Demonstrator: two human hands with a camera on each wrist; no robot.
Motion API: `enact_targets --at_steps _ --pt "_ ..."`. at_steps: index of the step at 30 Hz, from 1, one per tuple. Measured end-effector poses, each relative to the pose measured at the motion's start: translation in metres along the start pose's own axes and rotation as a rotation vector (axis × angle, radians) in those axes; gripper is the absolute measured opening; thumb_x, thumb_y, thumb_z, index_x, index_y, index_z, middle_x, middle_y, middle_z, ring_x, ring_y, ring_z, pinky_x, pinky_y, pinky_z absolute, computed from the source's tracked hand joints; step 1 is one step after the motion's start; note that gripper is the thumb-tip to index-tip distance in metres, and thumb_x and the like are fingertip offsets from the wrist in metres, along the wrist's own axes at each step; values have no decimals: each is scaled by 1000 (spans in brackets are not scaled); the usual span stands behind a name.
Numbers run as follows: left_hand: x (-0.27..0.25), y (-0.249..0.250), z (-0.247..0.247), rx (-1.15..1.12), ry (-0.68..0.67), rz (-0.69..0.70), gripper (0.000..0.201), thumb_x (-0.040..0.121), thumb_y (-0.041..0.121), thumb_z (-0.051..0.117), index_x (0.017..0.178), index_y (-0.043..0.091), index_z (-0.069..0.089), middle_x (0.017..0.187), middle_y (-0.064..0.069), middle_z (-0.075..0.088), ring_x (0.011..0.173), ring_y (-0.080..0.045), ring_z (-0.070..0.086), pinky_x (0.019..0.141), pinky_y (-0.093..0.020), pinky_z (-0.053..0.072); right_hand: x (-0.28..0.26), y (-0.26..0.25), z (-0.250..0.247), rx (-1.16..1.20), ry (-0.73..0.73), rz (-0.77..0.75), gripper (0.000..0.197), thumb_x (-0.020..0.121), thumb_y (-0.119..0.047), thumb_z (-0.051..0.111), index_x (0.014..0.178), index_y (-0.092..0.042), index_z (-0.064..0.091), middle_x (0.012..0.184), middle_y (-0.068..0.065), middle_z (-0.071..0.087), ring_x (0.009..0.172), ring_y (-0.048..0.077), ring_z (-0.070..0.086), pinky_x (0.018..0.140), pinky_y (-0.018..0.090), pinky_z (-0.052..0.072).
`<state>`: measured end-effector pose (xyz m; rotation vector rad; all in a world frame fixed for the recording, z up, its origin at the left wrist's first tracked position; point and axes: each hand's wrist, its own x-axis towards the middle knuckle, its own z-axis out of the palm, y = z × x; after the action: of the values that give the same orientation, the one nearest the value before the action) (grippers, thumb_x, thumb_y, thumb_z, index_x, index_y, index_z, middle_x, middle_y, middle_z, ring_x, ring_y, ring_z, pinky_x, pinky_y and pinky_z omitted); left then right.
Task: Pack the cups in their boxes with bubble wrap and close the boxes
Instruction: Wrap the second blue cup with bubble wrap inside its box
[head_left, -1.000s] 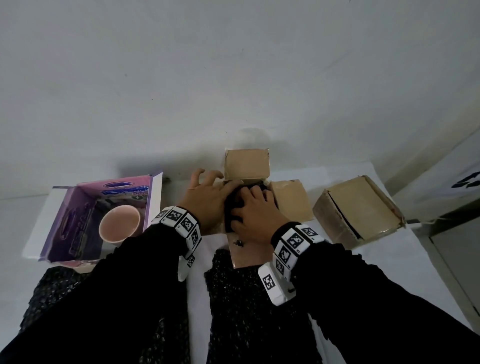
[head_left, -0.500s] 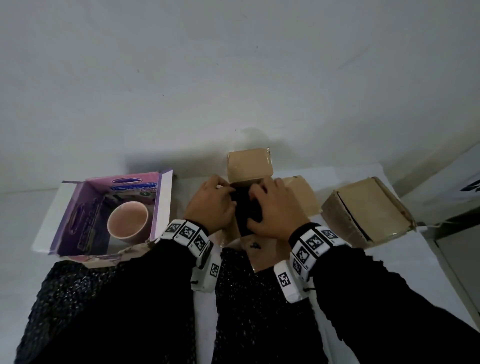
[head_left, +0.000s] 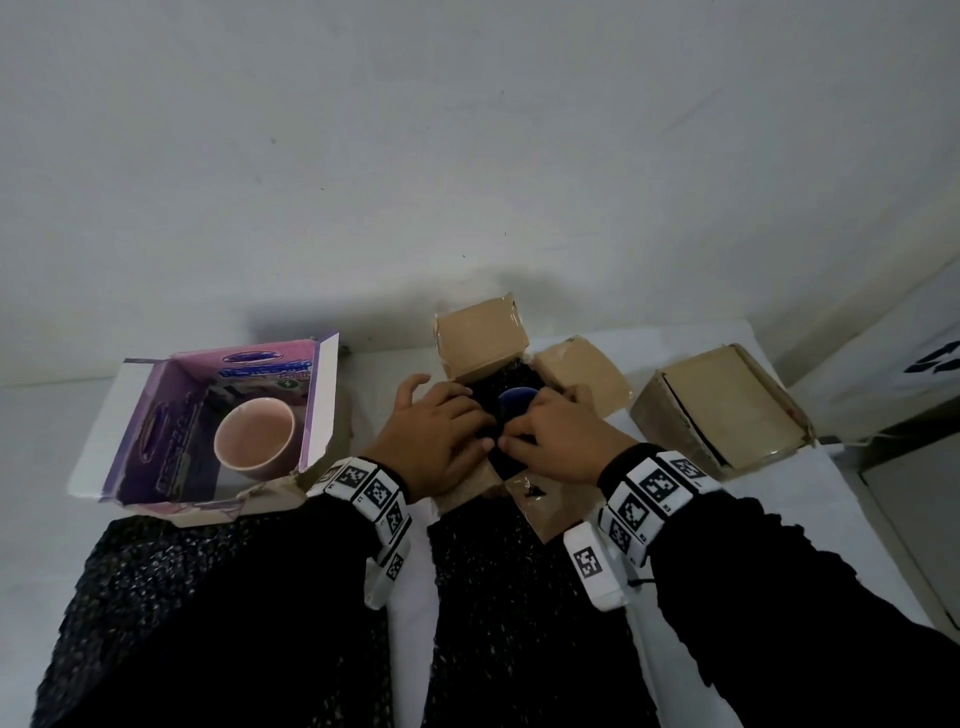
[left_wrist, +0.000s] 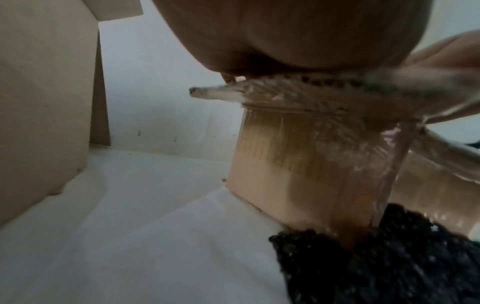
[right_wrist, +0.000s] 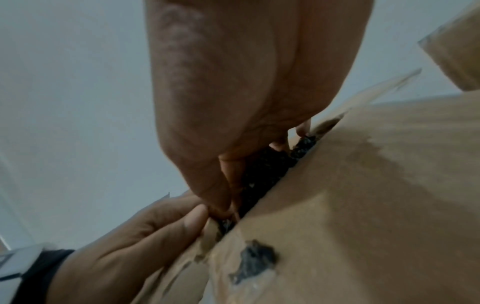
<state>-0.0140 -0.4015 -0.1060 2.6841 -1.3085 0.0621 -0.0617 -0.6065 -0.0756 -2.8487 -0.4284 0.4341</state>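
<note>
Head view: I see my left hand (head_left: 434, 441) and right hand (head_left: 558, 439) over the open brown box (head_left: 480, 332), fingers curled, tucking black bubble wrap (head_left: 511, 457) round a blue cup (head_left: 517, 402) inside. A pink cup (head_left: 254, 436) sits unwrapped in the purple box (head_left: 171, 415); a closed brown box (head_left: 722, 410) stands right on the worktop (head_left: 810, 519).
Left wrist: my palm presses a box flap (left_wrist: 298, 98); fingers hidden.
Right wrist: my fingers (right_wrist: 228, 170) pinch black wrap at the box edge.
</note>
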Motion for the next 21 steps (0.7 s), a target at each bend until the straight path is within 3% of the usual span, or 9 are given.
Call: enact_targets --at_steps 2,5,10,13,15,18,21 --pt "-3 -1 0 37 -41 65 52 90 68 30 108 34 65 122 13 59 127 -14 42 107 -49 20 -3 0 1 -7 -29 -3 32 96 -45 37 102 -36 68 99 -14 52 111 17 34 86 42 21" --pt "-4 3 -4 -20 -47 116 66 82 79 31 114 31 62 126 11 56 127 -14 43 107 -41 22 -8 -2 8 -75 -40 -32 32 96 -47 39 107 -36 67 113 -5 48 111 22 31 86 42 20" --pt "-4 16 -3 -28 -29 128 58 84 62 35 132 31 50 114 7 57 103 -17 50 102 -45 28 -13 4 8 18 -38 -56 26 97 -43 45 108 -33 66 111 -3 42 111 21 36 92 41 23" --pt "-2 15 -5 -10 -23 114 53 81 58 36 119 30 59 109 6 57 99 -19 51 101 -50 28 -21 15 7 264 156 -113 18 88 -33 63 102 -23 58 108 -2 45 100 19 50 86 39 45" --pt "-3 14 -6 12 -9 127 49 80 59 38 111 31 63 113 7 56 107 -18 51 104 -51 25 -28 20 10 293 235 -148 20 84 -36 66 95 -22 56 103 -4 51 90 17 54 78 39 49" --pt "-4 16 -6 -15 11 170 48 80 59 43 115 31 62 121 8 56 117 -17 48 107 -47 24 -36 26 19 98 244 -204 35 81 -59 56 93 -28 63 94 -9 61 95 13 52 83 34 38" --pt "-3 23 -6 -44 -14 188 44 81 52 45 118 34 59 113 7 59 103 -17 53 105 -49 27 -39 32 26 -68 193 -207 44 82 -66 45 102 -33 64 97 -10 66 101 13 51 84 33 26"
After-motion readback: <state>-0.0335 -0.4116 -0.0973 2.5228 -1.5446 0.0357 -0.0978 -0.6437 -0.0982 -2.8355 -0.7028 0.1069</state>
